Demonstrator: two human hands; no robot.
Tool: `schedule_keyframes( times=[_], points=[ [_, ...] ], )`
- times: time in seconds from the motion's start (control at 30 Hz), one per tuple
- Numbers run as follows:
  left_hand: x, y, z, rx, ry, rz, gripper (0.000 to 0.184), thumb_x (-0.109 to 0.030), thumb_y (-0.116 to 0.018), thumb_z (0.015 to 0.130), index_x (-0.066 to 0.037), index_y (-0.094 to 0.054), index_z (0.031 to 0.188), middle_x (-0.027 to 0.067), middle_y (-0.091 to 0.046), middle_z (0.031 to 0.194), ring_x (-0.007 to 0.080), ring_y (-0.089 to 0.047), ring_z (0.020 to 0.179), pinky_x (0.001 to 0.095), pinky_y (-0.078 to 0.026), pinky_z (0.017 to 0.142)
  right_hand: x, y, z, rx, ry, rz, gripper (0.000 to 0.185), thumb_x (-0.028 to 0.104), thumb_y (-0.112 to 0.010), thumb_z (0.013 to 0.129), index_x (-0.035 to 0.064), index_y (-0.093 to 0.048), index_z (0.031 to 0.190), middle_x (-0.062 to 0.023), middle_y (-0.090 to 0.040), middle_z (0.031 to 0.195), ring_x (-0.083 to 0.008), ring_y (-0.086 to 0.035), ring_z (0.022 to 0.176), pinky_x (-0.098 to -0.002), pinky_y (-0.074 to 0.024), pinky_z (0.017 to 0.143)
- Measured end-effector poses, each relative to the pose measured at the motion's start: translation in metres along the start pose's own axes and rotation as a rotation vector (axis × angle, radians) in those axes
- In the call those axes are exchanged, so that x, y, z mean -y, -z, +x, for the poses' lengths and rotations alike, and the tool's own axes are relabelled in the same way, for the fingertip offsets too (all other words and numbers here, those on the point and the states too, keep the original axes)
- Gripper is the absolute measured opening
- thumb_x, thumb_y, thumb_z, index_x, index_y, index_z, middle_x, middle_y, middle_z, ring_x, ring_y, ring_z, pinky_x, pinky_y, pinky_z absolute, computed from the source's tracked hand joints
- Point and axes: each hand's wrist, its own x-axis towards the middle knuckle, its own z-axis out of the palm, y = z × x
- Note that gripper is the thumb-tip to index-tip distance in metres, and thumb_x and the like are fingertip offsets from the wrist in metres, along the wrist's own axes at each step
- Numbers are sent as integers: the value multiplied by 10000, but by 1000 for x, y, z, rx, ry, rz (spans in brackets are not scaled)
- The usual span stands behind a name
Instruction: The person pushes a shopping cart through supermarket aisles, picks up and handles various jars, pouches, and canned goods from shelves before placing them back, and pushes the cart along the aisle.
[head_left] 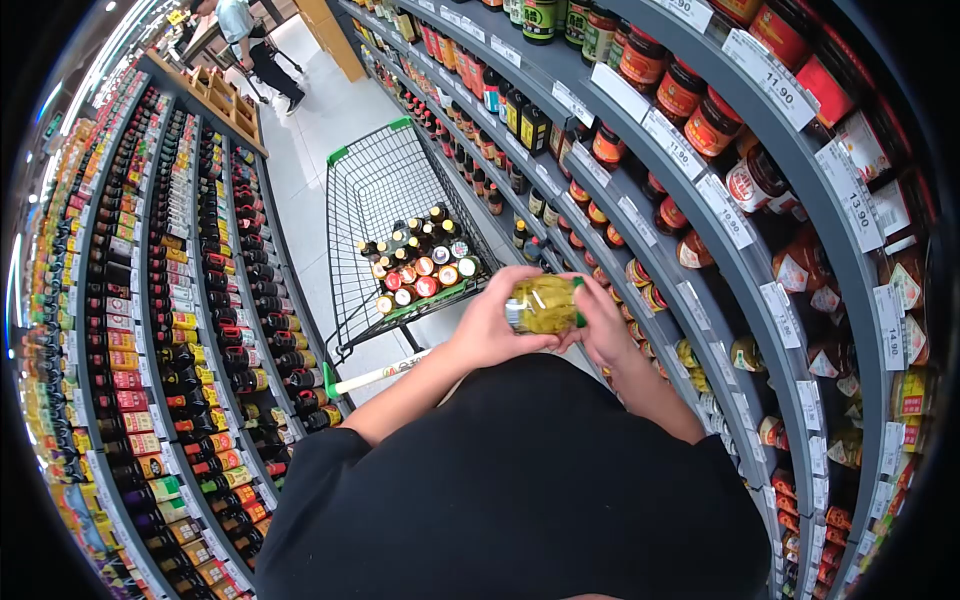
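Between my two hands lies a glass jar (543,304) of yellow-green pickled vegetables, held sideways with its green lid toward the right. My left hand (490,322) wraps around the base end of the jar. The fingers of my right hand (603,322) close around the lid end. Just ahead and to the left stands a wire shopping cart (350,215) with green corners. Inside it, dark sauce bottles (415,240) and several jars with red, white and orange lids (425,267) are grouped at the near end.
Shelves of jars with price tags (735,210) curve along my right. Another long shelf of bottles (180,330) lines the left. The cart's handle (375,378) is by my left forearm. Farther up the aisle, a person (262,55) stands near a wooden rack (215,100).
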Motion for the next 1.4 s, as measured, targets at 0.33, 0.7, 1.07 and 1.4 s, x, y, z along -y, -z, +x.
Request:
schedule_keyframes(
  times=[0.33,0.7,1.07,1.4],
  points=[
    [-28,8,-4,-52,241,-30,853,-218,-946,626,-23,-505,1330,120,-599,1229,242,-581,1177,357,-454,1023,-5,4,-2,262,-95,264,636,582,-297,1032,86,-379,1421,-164,-579,1297,-331,-708,969,-365,-614,623],
    [24,-37,10,405,116,-78,557,-117,-742,879,-56,-491,1373,99,-498,1420,215,-541,1246,338,-517,936,-36,36,-57,-276,-226,225,513,432,-643,944,104,-479,1302,-108,-676,1062,-250,-720,774,-280,-567,539],
    [169,-46,-48,545,491,639,577,-299,-729,851,-93,-498,1339,212,-662,1143,390,-646,1053,454,-518,892,-115,151,-111,-1336,276,-393,621,303,-805,826,40,-432,1247,-91,-640,947,-115,-608,572,-257,-488,464],
    [200,-40,-48,644,443,433,559,-301,-732,823,-78,-556,1304,224,-702,1039,381,-672,1009,435,-526,872,-117,197,-92,-1554,65,-1099,538,426,-799,760,32,-657,1097,-199,-697,927,-361,-687,867,-450,-549,785]
  ],
)
